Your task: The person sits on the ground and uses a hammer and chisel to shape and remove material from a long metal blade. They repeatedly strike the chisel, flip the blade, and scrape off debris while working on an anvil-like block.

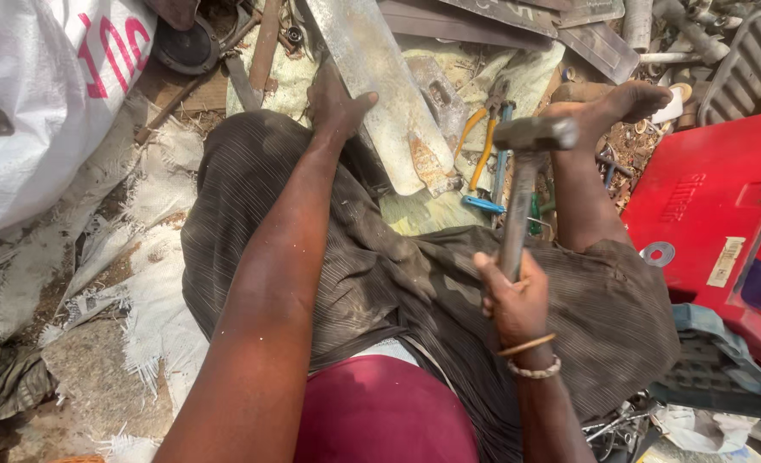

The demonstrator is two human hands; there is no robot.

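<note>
Head view: right hand [511, 296] fingers clenched round hammer [522, 176]; left hand [336, 105] fingers flat on metal plate [380, 86] edge.

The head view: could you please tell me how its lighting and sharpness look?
Head view: hard sunlight whitens the sack and puts glare on the metal plate under the left hand; the hammer in the right hand looks slightly motion-blurred.

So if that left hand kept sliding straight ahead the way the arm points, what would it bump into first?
The left hand already rests against the flat grey metal plate. Going straight on, it would probably run along that plate's edge towards the rusty scrap pieces beyond, though depth is hard to judge from above.
</note>
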